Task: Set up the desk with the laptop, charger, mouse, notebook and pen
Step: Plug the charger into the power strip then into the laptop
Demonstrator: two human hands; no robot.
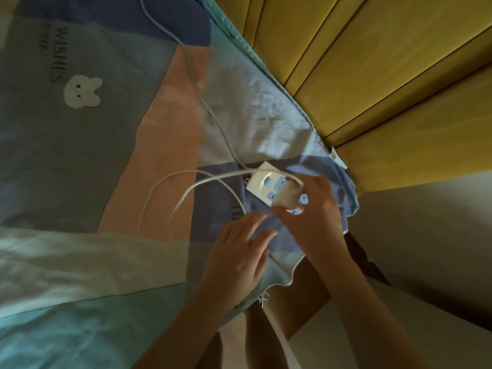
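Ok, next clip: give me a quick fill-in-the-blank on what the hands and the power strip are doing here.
1. The right hand holds a white charger plug against the power ____.
2. The power strip lies on a patchwork ____.
3. The left hand rests flat, holding ____.
4. The white animal face on the bedding is printed beside the word ____.

Missing words: strip; bedsheet; nothing; WISHES

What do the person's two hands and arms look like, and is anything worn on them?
Both the left hand and the right hand are bare, with no gloves. No ring, watch or bracelet shows. Both forearms are uncovered as far as the frame reaches, so no sleeves are visible. The nails look short and unpainted.
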